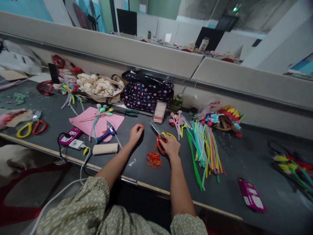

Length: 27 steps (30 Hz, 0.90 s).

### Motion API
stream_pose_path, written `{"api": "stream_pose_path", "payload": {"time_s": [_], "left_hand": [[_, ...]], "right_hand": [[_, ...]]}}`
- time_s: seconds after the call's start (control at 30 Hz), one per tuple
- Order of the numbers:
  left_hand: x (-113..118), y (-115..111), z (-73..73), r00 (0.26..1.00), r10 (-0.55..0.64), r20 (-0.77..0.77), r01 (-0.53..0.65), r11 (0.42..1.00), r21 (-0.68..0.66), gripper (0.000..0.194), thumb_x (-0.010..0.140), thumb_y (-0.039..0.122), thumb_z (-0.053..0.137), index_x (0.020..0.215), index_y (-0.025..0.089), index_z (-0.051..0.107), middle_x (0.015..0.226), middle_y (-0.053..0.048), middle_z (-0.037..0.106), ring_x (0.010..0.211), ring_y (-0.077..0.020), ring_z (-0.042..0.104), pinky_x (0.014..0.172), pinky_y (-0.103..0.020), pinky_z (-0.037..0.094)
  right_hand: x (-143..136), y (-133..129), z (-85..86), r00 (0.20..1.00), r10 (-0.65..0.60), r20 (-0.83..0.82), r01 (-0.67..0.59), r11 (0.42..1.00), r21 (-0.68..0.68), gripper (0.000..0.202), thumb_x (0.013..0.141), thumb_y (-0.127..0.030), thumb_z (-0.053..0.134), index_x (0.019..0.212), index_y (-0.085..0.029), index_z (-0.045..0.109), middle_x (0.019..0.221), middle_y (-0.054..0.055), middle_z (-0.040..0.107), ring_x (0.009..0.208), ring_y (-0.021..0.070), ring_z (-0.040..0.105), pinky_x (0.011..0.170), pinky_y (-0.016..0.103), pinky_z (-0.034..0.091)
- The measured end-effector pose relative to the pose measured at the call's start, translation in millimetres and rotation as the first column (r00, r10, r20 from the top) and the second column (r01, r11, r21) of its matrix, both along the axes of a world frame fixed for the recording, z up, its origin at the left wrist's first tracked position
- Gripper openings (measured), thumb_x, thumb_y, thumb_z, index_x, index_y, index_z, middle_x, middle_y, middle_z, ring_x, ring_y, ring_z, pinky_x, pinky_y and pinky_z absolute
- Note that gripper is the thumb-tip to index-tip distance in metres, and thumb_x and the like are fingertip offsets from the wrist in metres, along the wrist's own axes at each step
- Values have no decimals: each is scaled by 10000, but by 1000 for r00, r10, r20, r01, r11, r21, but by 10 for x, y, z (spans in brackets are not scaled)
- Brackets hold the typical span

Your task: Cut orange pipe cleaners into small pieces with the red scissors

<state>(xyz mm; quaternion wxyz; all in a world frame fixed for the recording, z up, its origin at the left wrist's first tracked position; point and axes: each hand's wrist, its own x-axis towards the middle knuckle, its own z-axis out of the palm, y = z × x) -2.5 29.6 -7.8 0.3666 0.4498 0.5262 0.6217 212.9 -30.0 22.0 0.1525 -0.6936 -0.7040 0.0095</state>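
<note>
My right hand (172, 147) grips a pair of scissors (156, 128) with one red and one yellow handle. Their blades point away from me, toward the back of the table. To their left, my left hand (136, 133) is closed in a pinch, and a small bit of orange (140, 124) shows at its fingertips. Between my forearms lies a small pile of short orange-red pieces (154, 159). Just right of my right hand is a fanned bundle of coloured pipe cleaners (207, 147) in green, pale blue, yellow and pink.
Left of my hands are a blue glue gun (107, 132), a pink sheet (80, 119), a beige roll (105, 149) and a purple power strip (71, 136). A dark patterned bag (146, 93) stands against the low partition. Another purple box (251, 195) lies right, near the front edge.
</note>
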Motion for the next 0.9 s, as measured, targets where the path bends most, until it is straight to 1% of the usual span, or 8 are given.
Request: {"api": "stream_pose_path", "payload": {"time_s": [0.03,0.1,0.17,0.23,0.37,0.6,0.7,0.9], "left_hand": [[21,-5,18,989,-73,-130,75,997,12,49,647,166,634,671,208,624,809,-42,683,772,-182,592,752,-289,456],[57,-1,46,900,-199,-387,215,977,-2,93,652,138,629,677,227,620,931,-56,700,885,-212,596,830,-322,447],[77,16,60,814,-225,-536,242,969,-40,131,646,109,628,674,236,608,1002,-67,697,948,-235,584,870,-342,434],[76,31,53,777,-180,-603,191,981,-47,138,657,99,614,680,234,598,1036,-87,686,973,-253,576,891,-362,425],[51,-7,0,774,-50,-632,76,997,15,128,707,111,560,746,225,605,1095,-113,661,1024,-266,568,929,-387,403],[157,-119,63,670,-165,-723,189,981,-49,117,721,144,554,734,223,640,888,-90,688,876,-239,603,817,-333,440],[185,-183,143,647,-307,-698,290,946,-148,109,707,176,580,723,223,677,747,-63,677,712,-209,593,710,-300,446],[154,-447,232,576,-608,-546,562,780,-275,91,629,228,673,697,241,732,735,-40,697,691,-189,619,661,-266,452]], "right_hand": [[40,13,-4,999,-35,-20,35,999,9,478,865,-580,475,1151,-229,628,982,63,680,915,192,615,719,270,422],[116,37,-13,993,-98,-58,100,995,21,470,858,-587,470,1094,-223,652,921,54,678,857,187,613,697,269,415],[174,54,-27,985,-145,-94,149,988,38,467,852,-595,462,1043,-221,666,891,47,673,810,179,606,679,265,406],[209,64,-43,977,-166,-133,175,983,59,461,847,-595,460,1020,-222,669,895,43,671,786,172,600,666,258,398],[232,76,-70,961,-189,-203,212,972,101,454,844,-578,460,1012,-210,667,881,46,667,773,170,592,664,254,392],[238,98,-120,939,-185,-290,233,963,138,451,829,-577,476,986,-200,667,849,42,664,770,175,589,666,253,381],[241,103,-139,925,-209,-317,254,961,109,437,827,-586,461,924,-211,664,827,30,653,742,168,576,653,247,371],[250,119,-174,901,-228,-369,273,959,74,419,829,-587,444,816,-214,635,751,7,630,682,156,549,627,247,346]]}}
